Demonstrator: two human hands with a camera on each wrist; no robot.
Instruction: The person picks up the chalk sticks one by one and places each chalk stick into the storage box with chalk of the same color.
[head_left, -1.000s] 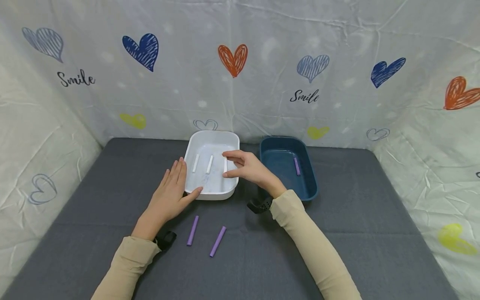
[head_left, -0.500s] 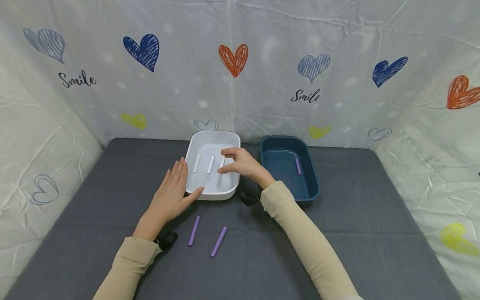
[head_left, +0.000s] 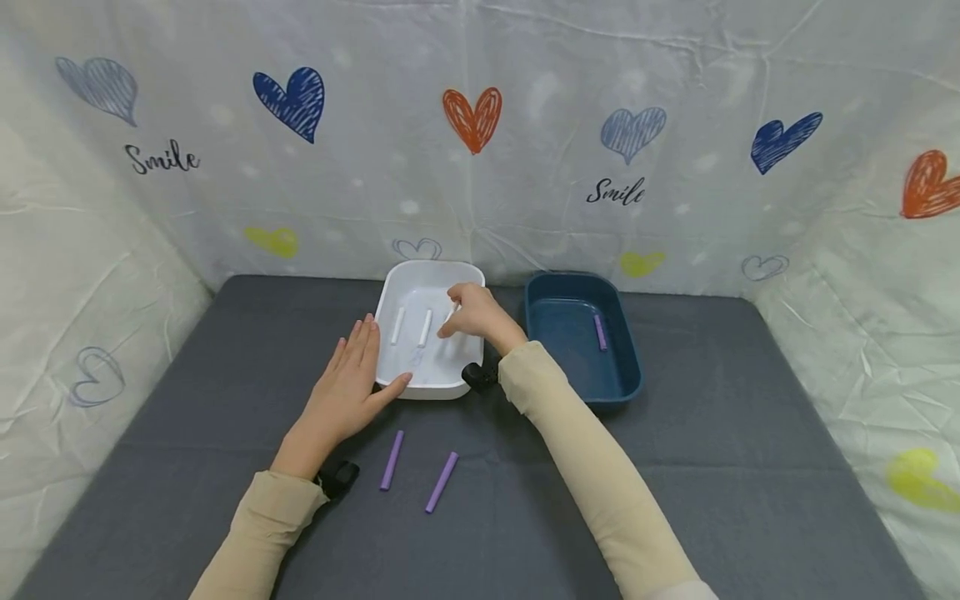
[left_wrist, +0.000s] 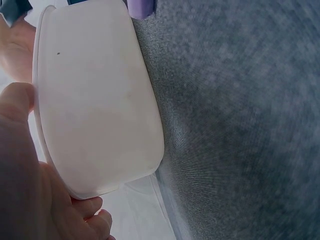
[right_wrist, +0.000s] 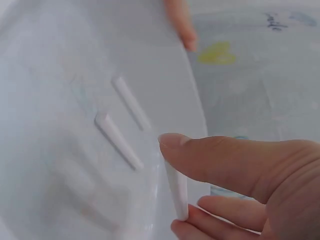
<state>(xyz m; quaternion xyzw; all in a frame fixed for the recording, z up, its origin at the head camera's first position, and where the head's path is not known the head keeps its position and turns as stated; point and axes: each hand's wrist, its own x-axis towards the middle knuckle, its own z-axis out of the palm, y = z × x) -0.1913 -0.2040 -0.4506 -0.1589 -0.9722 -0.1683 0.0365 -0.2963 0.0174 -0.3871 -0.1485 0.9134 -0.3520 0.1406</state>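
Note:
My right hand [head_left: 482,315] is over the right part of a white plastic basin [head_left: 429,392]. It pinches a white chalk stick [right_wrist: 178,195] between thumb and fingertips, clearest in the right wrist view. Two more white chalk sticks [head_left: 424,328] lie side by side on the basin floor. My left hand [head_left: 341,392] rests against the basin's left side, fingers straight, with the thumb at the front rim. Seen from the left wrist, the thumb touches the rim and the fingers reach along the far corner. Whether the held stick touches the floor is hard to tell.
To the right stands a dark blue basin [head_left: 581,371] with one purple stick [head_left: 601,332] in it. Two purple chalk sticks [head_left: 442,482] lie on the grey cloth [head_left: 525,517] in front of the white basin. A white curtain with hearts [head_left: 540,192] hangs close behind both basins.
From near the basin's right wall, my right hand has shifted slightly left and back, tilting the white chalk stick. The forearm has swung left. My left hand stays at the white basin.

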